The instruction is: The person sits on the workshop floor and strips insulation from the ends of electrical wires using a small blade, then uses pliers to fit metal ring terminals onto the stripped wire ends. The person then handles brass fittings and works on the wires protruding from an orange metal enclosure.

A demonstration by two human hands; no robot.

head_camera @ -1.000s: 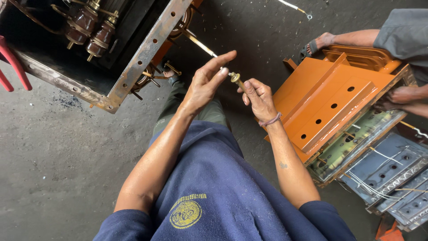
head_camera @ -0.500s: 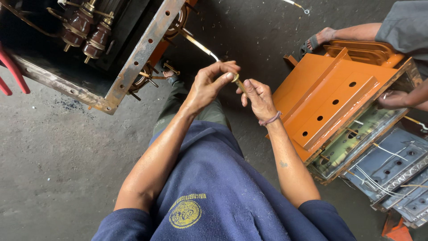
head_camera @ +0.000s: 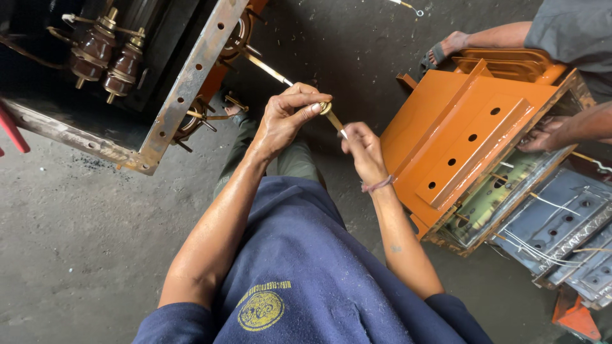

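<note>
The left hand [head_camera: 287, 118] is closed around the upper end of a thin brass rod [head_camera: 334, 120], thumb and fingers pinching a small brass nut [head_camera: 326, 107] at its tip. The right hand [head_camera: 364, 151] is clamped on the rod's lower end. Rod and both hands sit just beside the orange steel bracket [head_camera: 465, 137], on its near side. Beyond the bracket, another person's hand [head_camera: 545, 132] rests on its edge. Well apart from the bracket stand 2 brown insulators [head_camera: 108, 54].

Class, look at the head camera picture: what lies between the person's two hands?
In the head view, a thin brass rod spans the gap, pinched by the left hand at its top and held by the right hand lower down.
</note>
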